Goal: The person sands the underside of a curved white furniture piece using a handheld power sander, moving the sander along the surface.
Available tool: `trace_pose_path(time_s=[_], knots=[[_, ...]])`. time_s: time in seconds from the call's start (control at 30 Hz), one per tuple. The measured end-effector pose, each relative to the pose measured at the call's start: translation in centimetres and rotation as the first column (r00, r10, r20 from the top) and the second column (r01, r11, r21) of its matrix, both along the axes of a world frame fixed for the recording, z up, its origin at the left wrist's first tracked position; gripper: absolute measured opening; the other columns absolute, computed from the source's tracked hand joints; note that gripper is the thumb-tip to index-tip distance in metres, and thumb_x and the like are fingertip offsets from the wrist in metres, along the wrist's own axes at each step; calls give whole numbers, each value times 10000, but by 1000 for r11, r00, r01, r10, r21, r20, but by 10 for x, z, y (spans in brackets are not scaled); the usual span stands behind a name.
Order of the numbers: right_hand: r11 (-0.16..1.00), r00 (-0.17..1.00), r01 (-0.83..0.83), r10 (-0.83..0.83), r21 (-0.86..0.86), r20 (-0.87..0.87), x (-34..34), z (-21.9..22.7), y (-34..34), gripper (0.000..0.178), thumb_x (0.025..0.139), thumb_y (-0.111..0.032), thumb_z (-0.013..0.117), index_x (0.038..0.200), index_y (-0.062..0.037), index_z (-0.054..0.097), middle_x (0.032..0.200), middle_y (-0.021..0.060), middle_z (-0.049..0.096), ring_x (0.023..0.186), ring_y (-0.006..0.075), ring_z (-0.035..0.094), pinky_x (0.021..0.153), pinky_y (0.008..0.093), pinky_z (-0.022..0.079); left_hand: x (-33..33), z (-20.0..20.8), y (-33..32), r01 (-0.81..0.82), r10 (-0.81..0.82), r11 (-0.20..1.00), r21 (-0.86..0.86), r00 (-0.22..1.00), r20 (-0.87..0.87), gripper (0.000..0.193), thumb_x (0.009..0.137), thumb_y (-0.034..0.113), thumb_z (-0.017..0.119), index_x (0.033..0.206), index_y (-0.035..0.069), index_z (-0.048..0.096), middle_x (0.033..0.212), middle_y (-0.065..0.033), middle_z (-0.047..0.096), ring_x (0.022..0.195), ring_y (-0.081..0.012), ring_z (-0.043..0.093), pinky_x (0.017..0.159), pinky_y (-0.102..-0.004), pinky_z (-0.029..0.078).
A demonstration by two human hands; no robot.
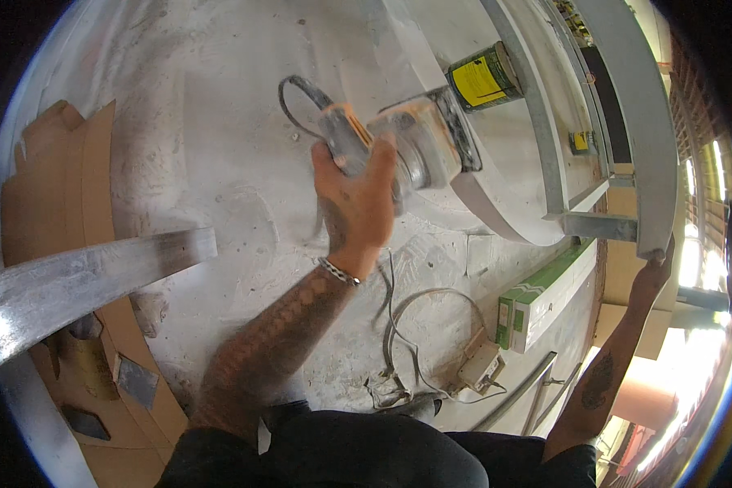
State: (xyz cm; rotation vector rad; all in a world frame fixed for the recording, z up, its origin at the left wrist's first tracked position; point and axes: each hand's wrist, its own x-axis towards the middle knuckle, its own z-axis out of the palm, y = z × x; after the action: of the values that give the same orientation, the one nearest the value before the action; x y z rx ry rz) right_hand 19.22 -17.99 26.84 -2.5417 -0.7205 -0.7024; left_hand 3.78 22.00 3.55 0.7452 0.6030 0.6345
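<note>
Got my left hand (pixel 356 191) wrapped around a power sander (pixel 415 146), grey with orange bits, just above the middle of the frame. It's a bit blurry, but the thumb and fingers are clearly around the body. The black pad end points to the upper right, right by a curved pale strip (pixel 504 218); can't tell if it's actually touching. A black cord (pixel 283 102) loops off the back end, and there's a braided bracelet (pixel 338 272) on that wrist.

My right hand (pixel 652 272) is out at the right of the frame, up against the lower end of a big curved grey panel (pixel 657 154). Fingers are mostly hidden, so I can't tell how closed they are.

Near the sander, upper right, there's a dark can (pixel 484 79) with a yellow label. Lower right you've got a long green-and-white box (pixel 545 299), then a small white box (pixel 481 364) with a grey cable (pixel 392 325) beside it on the dusty floor (pixel 236 89). Over on the left, a metal beam (pixel 98 276) sticks in over some cardboard (pixel 57 191).
</note>
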Motion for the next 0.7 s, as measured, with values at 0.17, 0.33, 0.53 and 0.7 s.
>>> trace_pose_path(time_s=[0.17,0.33,0.53,0.7], knots=[[992,991,128,-127,12,-31,2,4,0,443,996,-196,375,1392,-11,443,1352,141,481,1268,259,435,1085,449,322,20,-3,43,24,-17,996,-82,996,83,521,866,272,689,1163,-80,446,1075,-136,568,942,-156,568,791,-292,496],[1000,999,28,-28,11,-17,5,5,-4,534,995,-370,435,1391,-12,447,1336,136,494,1252,255,447,1076,443,330,30,9,69,91,-72,981,-170,990,119,567,854,301,691,1177,-85,430,1063,-156,571,918,-199,608,759,-327,540],[1000,1000,1,-1,6,-9,7,4,-7,858,871,-682,463,1388,3,440,1320,134,503,1238,248,454,1051,443,349,18,15,54,119,-107,978,-169,991,79,561,858,278,675,1200,-79,411,1048,-144,559,909,-190,604,756,-332,540],[999,999,-37,38,35,-23,10,5,-9,899,858,-714,455,1384,16,436,1320,139,501,1228,242,460,1036,435,364,10,1,26,50,-47,993,-109,998,29,540,869,273,663,1199,-76,417,1061,-133,548,915,-162,564,775,-289,499]])
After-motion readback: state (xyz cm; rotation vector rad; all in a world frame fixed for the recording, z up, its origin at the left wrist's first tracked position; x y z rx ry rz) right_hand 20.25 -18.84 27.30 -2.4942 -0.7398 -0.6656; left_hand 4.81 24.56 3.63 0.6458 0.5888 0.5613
